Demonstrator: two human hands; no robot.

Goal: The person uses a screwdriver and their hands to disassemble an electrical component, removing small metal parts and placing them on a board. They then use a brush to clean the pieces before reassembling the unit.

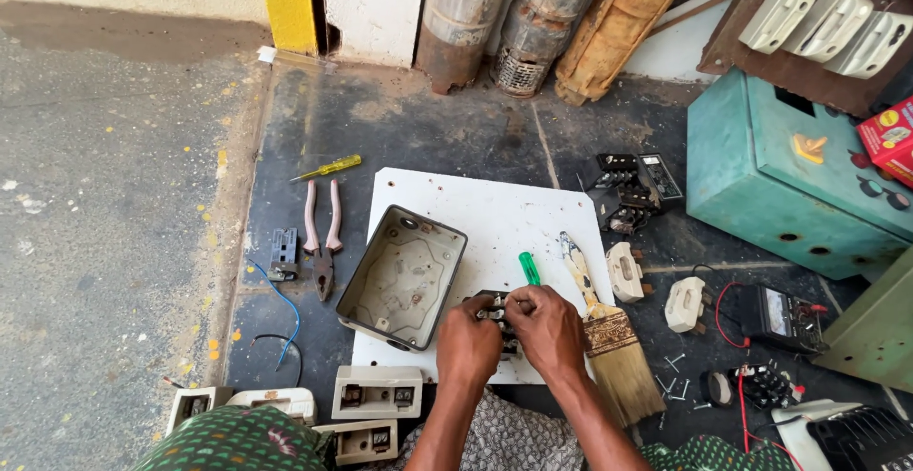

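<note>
Fingers of left hand (468, 340) pinch small black switch block (495, 314) at near edge of white board (495, 219); right hand (550, 328) grips green-handled screwdriver (529, 268). Risk: tip slipping off screw, jabbing fingers. Grey open metal box (401, 278) lies left.

Bright, even daylight fills the scene, strongest on the pale concrete at nine o'clock. The white board (495, 214) glares mildly at centre, shadows lie short and soft, focus stays sharp, and edges bow slightly toward three o'clock.

Both hands (509, 333) together, fingers curled
</note>
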